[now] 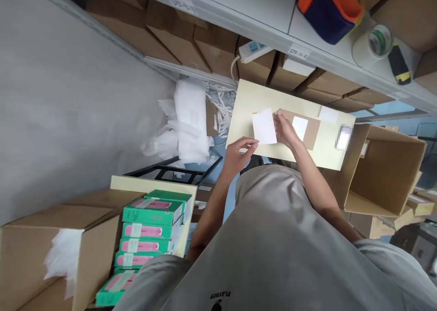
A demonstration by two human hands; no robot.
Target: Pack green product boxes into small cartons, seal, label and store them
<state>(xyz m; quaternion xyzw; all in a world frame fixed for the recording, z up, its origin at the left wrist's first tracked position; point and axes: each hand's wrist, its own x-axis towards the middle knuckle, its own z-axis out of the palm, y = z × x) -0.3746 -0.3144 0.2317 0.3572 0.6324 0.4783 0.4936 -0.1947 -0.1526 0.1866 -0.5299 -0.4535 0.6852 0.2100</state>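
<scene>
A white label sheet (264, 126) is held over a pale yellow table (246, 101). My left hand (237, 155) pinches its lower edge, fingers closed on it. My right hand (285, 130) grips its right side and rests on a flat brown parcel (312, 131) that carries a white label (300, 127). Another white slip (328, 114) lies further right on the table.
An open cardboard box (385, 174) stands right of the table. Stacked green boxes (150, 231) sit at lower left beside a carton with white filling (54, 256). White packing foam (187, 124) lies on the floor. Shelves above hold cartons, a power strip (254, 49) and tape (375, 42).
</scene>
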